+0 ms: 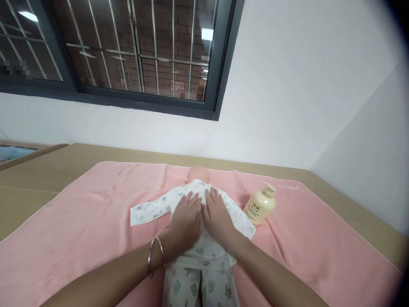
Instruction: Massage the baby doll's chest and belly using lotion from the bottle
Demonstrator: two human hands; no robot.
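A baby doll lies stretched out on a pink towel (96,221), dressed in a white printed top (206,256) and matching trousers (182,285). Its smooth round head (198,174) points toward the wall, with no face showing. Flat on the upper part of the top rests my left hand (185,218), fingers extended, a silver bangle on the wrist. Beside it my right hand (219,216) also lies flat on the top, the two thumbs close together. One sleeve (150,213) spreads out to the left; the other slants down to the right. Neither hand holds anything.
A pale yellow pump bottle (260,207) stands tilted on the towel, right of the doll. The towel covers a wooden tabletop (38,187) against a white wall (271,85). Above is a dark-framed window (220,68) with metal bars. Something blue (15,152) lies beyond the table's left edge.
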